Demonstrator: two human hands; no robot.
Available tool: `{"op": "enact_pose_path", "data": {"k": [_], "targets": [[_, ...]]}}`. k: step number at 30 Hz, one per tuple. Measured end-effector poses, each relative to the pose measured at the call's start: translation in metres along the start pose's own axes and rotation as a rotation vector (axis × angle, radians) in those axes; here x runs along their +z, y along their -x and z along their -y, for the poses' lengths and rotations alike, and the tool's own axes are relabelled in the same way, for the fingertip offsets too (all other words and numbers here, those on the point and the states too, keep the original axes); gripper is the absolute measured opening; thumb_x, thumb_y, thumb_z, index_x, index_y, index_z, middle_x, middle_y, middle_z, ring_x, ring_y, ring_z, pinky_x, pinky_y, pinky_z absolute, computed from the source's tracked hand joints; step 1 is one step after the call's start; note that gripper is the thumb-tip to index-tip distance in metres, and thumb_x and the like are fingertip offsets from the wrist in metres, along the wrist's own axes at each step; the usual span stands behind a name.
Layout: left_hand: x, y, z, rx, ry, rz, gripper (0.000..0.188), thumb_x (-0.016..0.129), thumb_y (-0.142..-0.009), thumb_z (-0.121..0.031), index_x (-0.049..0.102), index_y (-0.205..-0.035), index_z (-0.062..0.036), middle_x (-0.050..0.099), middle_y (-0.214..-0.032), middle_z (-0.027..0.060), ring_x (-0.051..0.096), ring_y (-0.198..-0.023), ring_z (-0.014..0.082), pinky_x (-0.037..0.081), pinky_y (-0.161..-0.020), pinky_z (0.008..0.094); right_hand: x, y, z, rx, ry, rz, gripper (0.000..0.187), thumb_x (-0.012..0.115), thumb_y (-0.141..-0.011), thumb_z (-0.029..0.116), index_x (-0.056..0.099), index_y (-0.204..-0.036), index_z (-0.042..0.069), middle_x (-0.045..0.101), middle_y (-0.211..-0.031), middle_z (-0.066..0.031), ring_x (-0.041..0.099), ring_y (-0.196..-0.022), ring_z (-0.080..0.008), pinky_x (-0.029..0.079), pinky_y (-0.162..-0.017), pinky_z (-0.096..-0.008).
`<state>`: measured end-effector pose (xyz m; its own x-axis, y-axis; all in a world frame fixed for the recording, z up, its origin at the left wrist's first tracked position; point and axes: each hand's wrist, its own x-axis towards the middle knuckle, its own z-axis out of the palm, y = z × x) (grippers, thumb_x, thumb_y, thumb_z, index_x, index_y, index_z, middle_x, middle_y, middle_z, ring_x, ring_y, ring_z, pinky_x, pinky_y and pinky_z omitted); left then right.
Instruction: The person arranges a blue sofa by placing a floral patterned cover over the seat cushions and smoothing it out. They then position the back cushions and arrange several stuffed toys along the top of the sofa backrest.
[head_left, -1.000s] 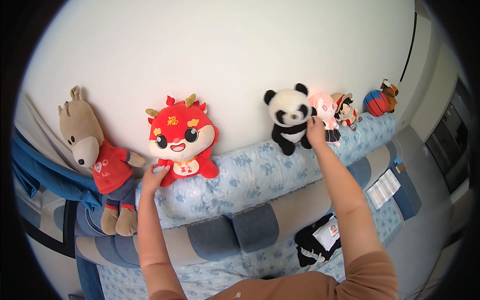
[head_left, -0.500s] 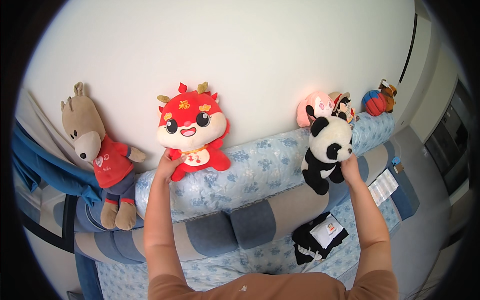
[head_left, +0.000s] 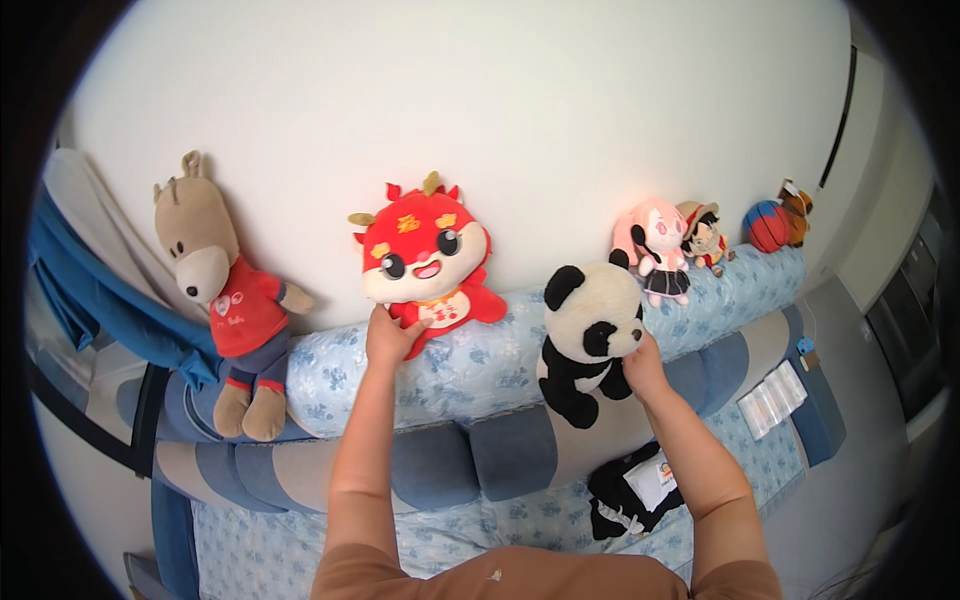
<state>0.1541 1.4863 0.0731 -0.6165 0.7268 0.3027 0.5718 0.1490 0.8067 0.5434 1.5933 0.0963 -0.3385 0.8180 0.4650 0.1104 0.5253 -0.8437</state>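
My left hand (head_left: 392,337) grips the lower left side of a red dragon plush toy (head_left: 432,255), which leans tilted against the wall on top of a blue floral roll (head_left: 440,365). In my right hand (head_left: 645,365) is a panda plush toy (head_left: 597,320), held up in front of the roll by its side. The right fingers are partly hidden behind the panda. To the left, a tall beige animal plush toy (head_left: 235,315) in a red shirt sits propped against the wall, its feet on the sofa back.
Farther right along the roll sit a pink-haired doll (head_left: 660,245), a doll with a straw hat (head_left: 708,240), a red and blue ball (head_left: 768,226) and a brown plush (head_left: 797,215). Below are sofa cushions (head_left: 420,470), black clothing (head_left: 615,500) with a white packet (head_left: 652,484), and a white packet (head_left: 772,400).
The dragon plush has shifted right along the roll and tilted, with my left hand on it. My right hand has brought the panda left, uncovering the pink-haired doll.
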Motion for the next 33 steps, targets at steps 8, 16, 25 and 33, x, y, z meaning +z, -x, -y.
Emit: {"op": "enact_pose_path", "data": {"k": [8, 16, 25, 33], "targets": [[-0.001, 0.124, -0.033, 0.197, 0.65, 0.232, 0.095, 0.077, -0.064, -0.01, 0.021, -0.141, -0.0017, 0.036, -0.138, 0.0179, 0.039, -0.126, 0.0271, 0.032, -0.103, 0.0364, 0.117, -0.005, 0.051, -0.031, 0.068, 0.004, 0.015, 0.051, -0.086, 0.01, 0.053, -0.095, -0.002, 0.059, -0.089, -0.0259, 0.055, -0.088, -0.0441, 0.045, -0.075, -0.0439], [-0.06, 0.092, 0.017, -0.034, 0.62, 0.009, 0.064, 0.072, -0.066, 0.001, 0.045, -0.124, 0.0, 0.057, -0.116, 0.0103, 0.053, -0.109, 0.0198, 0.041, -0.095, 0.0342, 0.203, -0.011, 0.071, -0.106, -0.541, 0.621, 0.054, 0.059, -0.089, 0.019, 0.035, -0.135, 0.003, 0.052, -0.123, -0.0212, 0.05, -0.115, -0.0222, 0.042, -0.094, -0.0336], [-0.155, -0.011, 0.107, -0.092, 0.487, -0.112, 0.053, 0.068, -0.072, 0.007, 0.05, -0.121, -0.0023, 0.059, -0.112, 0.0079, 0.057, -0.101, 0.019, 0.046, -0.087, 0.0333, 0.201, -0.063, -0.004, -0.239, 0.227, 0.167, 0.061, 0.071, -0.076, 0.022, 0.042, -0.127, 0.004, 0.056, -0.113, -0.0187, 0.056, -0.102, -0.0336, 0.045, -0.088, -0.0436], [-0.121, -0.04, 0.151, -0.2, 0.542, -0.091, 0.055, 0.068, -0.075, 0.002, 0.048, -0.126, -0.0034, 0.056, -0.117, 0.0069, 0.054, -0.105, 0.0194, 0.044, -0.09, 0.0322, 0.208, -0.089, -0.028, 0.003, 0.438, 0.271, 0.052, 0.072, -0.074, 0.029, 0.051, -0.114, 0.003, 0.063, -0.099, -0.0172, 0.06, -0.091, -0.0355, 0.046, -0.081, -0.0453]]}}
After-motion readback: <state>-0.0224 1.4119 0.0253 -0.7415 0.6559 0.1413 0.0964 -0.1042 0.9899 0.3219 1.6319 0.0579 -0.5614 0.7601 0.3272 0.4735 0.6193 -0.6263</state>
